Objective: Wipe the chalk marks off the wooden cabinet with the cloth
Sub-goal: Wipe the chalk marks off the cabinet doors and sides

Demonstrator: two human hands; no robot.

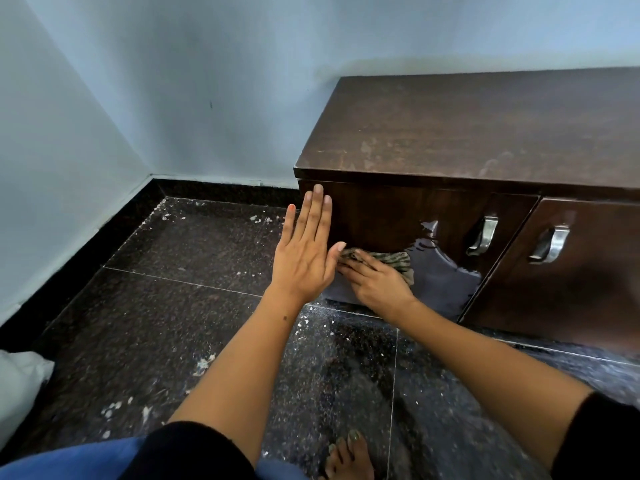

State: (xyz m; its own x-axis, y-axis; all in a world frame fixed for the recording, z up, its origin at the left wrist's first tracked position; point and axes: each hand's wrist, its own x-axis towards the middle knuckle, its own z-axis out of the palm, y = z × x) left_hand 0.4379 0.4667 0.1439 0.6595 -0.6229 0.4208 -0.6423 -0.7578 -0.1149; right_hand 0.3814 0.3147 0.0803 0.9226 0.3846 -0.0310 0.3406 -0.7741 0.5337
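Right hand [375,284] presses cloth [391,258] flat-fingered on cabinet [398,216] door; left hand [304,251], at its 9 o'clock, is open. Risk: unpinched cloth slipping, smearing chalk.

Speckled dark floor [194,306], pale blue wall [173,81], white bundle [20,379] at left.

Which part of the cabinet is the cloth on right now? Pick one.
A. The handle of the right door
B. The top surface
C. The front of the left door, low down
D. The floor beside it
C. The right hand presses the cloth against the lower front of the left door, left of its metal handle; the left hand is held open and flat by the cabinet's left corner.
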